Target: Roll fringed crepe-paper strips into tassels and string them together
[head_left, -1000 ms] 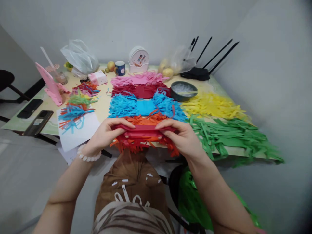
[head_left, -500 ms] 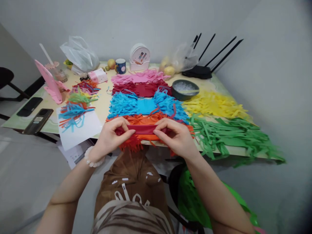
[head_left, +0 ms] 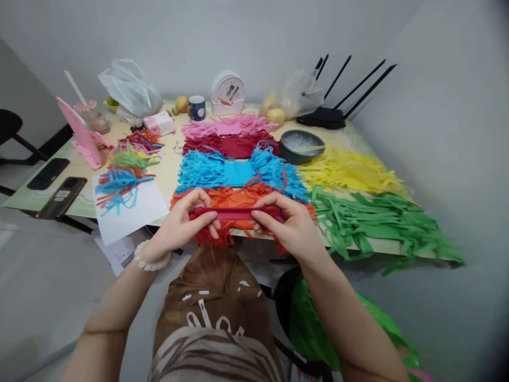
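A dark red fringed paper strip (head_left: 234,213), its middle folded into a narrow band, is stretched between my two hands. My left hand (head_left: 191,217) pinches its left end, thumb on top. At the other end my right hand (head_left: 280,220) grips it the same way. Red fringe dangles below my left fingers. Directly behind lies fringed orange paper (head_left: 234,197), partly covered by the strip and my hands. Beyond it are fringed sheets in blue (head_left: 238,173), dark red (head_left: 234,146) and pink (head_left: 230,126).
Green fringe (head_left: 382,223) hangs over the table's right front edge, with yellow fringe (head_left: 353,170) behind. A dark bowl (head_left: 302,147) and a blue mug (head_left: 196,108) stand farther back. At left are mixed tassels (head_left: 123,185), two phones (head_left: 63,196) and a pink stand (head_left: 85,138).
My fingers have shifted along the dark red strip, and its middle looks narrower, with a fold line showing. Fingertips now show beneath the strip. Both hands stay in nearly the same place.
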{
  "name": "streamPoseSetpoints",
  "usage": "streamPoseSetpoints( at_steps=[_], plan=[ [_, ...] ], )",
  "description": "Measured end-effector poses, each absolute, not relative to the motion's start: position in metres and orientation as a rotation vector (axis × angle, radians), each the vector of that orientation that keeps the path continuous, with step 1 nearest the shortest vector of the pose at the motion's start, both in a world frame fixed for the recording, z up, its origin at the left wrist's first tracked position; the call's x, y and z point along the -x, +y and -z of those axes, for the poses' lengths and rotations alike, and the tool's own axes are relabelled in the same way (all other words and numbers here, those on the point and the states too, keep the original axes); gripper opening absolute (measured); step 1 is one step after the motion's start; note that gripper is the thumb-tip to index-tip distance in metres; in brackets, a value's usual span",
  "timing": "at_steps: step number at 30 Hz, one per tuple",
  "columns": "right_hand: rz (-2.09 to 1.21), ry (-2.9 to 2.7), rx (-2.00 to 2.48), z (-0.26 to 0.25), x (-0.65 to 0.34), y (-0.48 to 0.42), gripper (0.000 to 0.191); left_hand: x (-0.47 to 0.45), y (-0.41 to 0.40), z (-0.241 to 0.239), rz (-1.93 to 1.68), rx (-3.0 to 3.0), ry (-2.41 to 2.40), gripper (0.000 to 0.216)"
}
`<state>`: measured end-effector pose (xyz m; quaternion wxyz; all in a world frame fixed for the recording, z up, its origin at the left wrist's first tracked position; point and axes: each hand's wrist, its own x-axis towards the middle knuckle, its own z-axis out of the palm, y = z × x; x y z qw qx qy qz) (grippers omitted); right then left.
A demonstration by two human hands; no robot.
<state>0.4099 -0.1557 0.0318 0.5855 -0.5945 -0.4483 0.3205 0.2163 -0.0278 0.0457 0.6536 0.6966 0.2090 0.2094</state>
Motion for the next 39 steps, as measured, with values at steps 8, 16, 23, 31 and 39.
streamPoseSetpoints(
  at_steps=[8,16,23,31,39],
  plan=[
    [-0.818,-0.860,1.169,-0.003,-0.404,-0.154,0.007,-0.217,-0.028,-0.026,-0.560,-1.286,0.416,0.012],
    [-0.684,-1.056,1.211,-0.012,-0.402,-0.156,0.014,-0.214,-0.027,-0.025,-0.574,-1.439,0.415,0.021],
    [-0.342,-1.250,1.449,-0.018,-0.397,-0.158,0.011,-0.217,-0.033,-0.024,-0.827,-1.979,0.560,0.043],
    [-0.322,-1.321,1.568,-0.024,-0.402,-0.158,0.008,-0.211,-0.028,-0.027,-0.743,-2.196,0.558,0.009],
    [-0.871,-0.954,1.243,-0.019,-0.400,-0.155,0.022,-0.211,-0.029,-0.031,-0.547,-1.597,0.463,0.023]
  ],
)
